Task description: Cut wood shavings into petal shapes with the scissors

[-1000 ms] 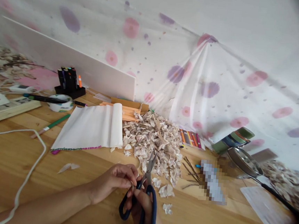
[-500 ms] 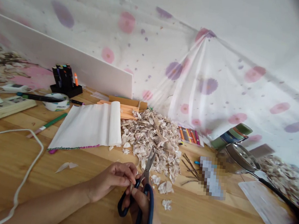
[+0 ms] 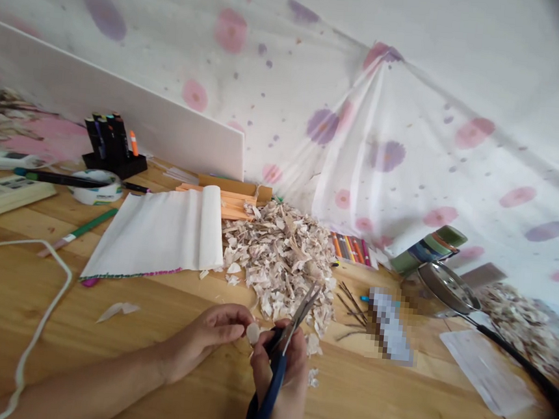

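My left hand [image 3: 209,337] pinches a small pale petal-like piece [image 3: 252,332] between its fingertips, low in the middle of the view. My right hand [image 3: 279,372] grips blue-handled scissors [image 3: 279,359], blades tilted up to the right and nearly shut, right beside that piece. Just beyond both hands lies a heap of dried pale husk flakes [image 3: 282,259] on the wooden table [image 3: 150,348]. A few loose flakes [image 3: 312,377] lie by my right hand.
A white rolled sheet [image 3: 160,233], a marker stand [image 3: 111,146], tape roll [image 3: 96,188], green pen [image 3: 79,231] and white cord [image 3: 39,325] lie left. Coloured pencils [image 3: 352,248], thin twigs [image 3: 352,304], a metal pan [image 3: 441,289] and paper [image 3: 488,371] lie right. A flowered cloth hangs behind.
My right hand has turned the scissors so the blades now point up to the right. The small pale piece now shows between my left fingertips. The view shifted slightly.
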A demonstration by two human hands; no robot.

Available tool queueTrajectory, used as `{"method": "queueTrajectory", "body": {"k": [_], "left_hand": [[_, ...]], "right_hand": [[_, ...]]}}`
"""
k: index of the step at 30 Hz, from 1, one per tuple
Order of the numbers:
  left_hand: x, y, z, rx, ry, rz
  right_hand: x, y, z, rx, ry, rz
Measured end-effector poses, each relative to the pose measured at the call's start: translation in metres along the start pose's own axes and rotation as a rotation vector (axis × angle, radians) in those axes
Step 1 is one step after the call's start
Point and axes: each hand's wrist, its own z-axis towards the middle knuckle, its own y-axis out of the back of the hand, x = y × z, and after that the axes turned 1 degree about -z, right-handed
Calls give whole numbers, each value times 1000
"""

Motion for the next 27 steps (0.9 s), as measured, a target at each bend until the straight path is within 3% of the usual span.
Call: {"method": "queueTrajectory", "body": {"k": [5,9,19,27], "left_hand": [[3,-5,0,-26,9,57],[2,-7,-1,-72,11,79],[-2,-5,-3,-183,-9,95],[2,-2,-2,-146,13,103]], "right_hand": [[14,-1,-10,119,-43,-30],[15,-2,-13,122,-55,-49],[-30,-2,-3,-30,-78,18],[6,0,-13,179,-121,47]]}}
